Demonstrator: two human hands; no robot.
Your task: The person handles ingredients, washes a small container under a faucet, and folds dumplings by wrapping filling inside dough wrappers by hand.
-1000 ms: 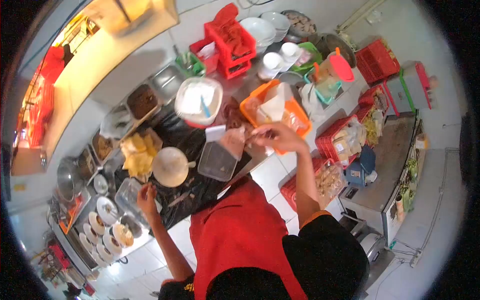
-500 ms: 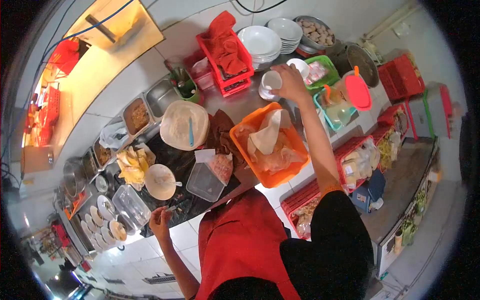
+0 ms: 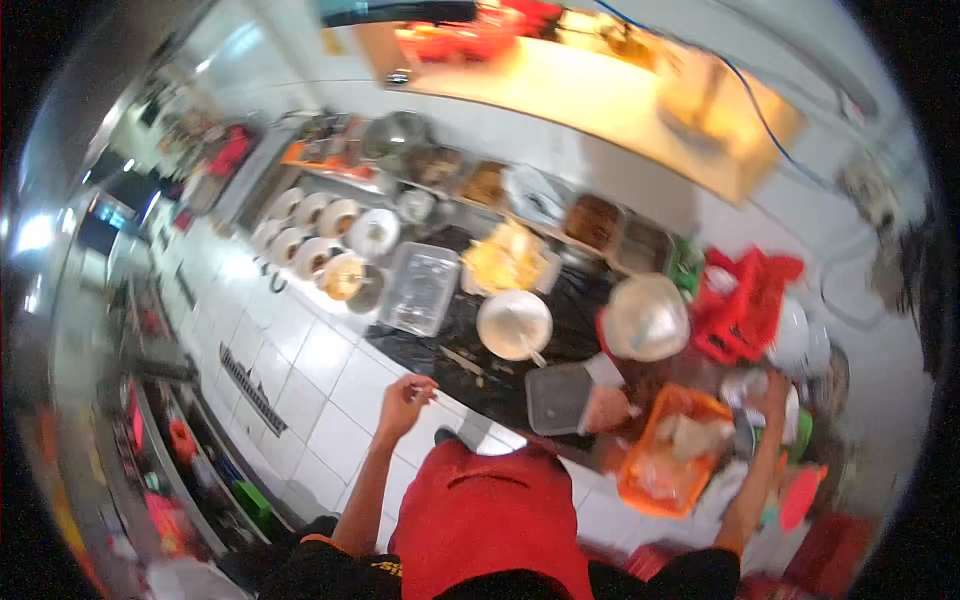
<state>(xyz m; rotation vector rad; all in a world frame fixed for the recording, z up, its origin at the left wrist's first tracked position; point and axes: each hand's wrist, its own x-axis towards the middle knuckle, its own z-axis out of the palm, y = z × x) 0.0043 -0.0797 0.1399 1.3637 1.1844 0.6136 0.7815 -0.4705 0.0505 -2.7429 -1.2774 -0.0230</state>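
Observation:
My left hand [image 3: 405, 404] hovers over the floor just off the counter's front edge. Its fingers are pinched together, and whatever is between them is too small to name. At the right, my right hand [image 3: 774, 392] grips a small white bowl [image 3: 742, 386] by its side; blur hides the fingertips. Beside that arm stands an orange basin [image 3: 640, 463] holding pale, plastic-wrapped food. Left of it lie a clear plastic container [image 3: 557, 398] and a bag of pinkish minced food [image 3: 607, 408]. A cream bowl [image 3: 514, 325] with a spoon sits on the black-covered counter.
Several small bowls with dark contents [image 3: 339, 217] line the counter's left end, near a clear rectangular tray [image 3: 420, 290]. Yellow sheets [image 3: 502, 257] lie behind the cream bowl. A large white tub [image 3: 646, 317] and a red basket [image 3: 742, 312] stand at the back right.
The view has swung to the left, so the counter appears further right and more floor shows. My right hand stays at the small white bowls; my left hand stays pinched near the counter edge.

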